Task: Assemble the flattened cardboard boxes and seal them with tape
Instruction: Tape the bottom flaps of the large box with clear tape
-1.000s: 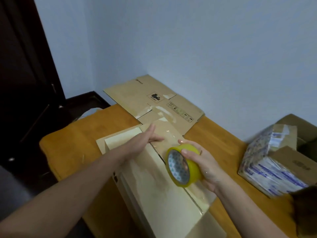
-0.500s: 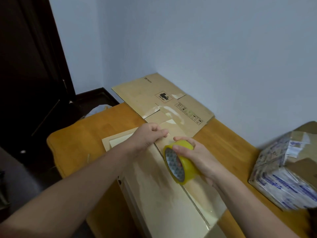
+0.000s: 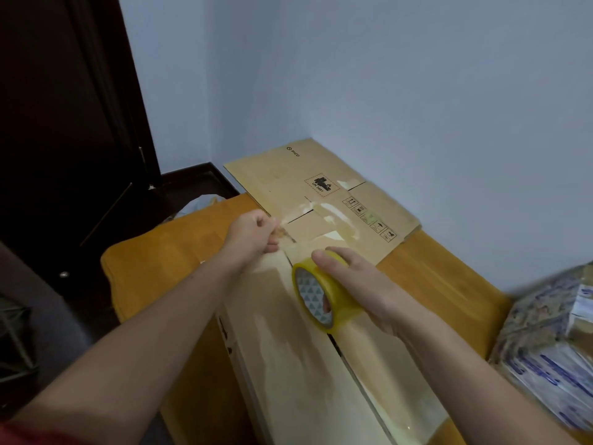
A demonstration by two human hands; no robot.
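Over the box [image 3: 305, 364], right hand [image 3: 359, 290] grips tape roll [image 3: 324, 293].

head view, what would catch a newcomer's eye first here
The yellow tape roll stands out at centre, gripped by the right hand over the seam of the pale box. The left hand is closed at the box's far end, seemingly pinching the tape's end. Behind, a flattened box lies against the wall on the wooden table.
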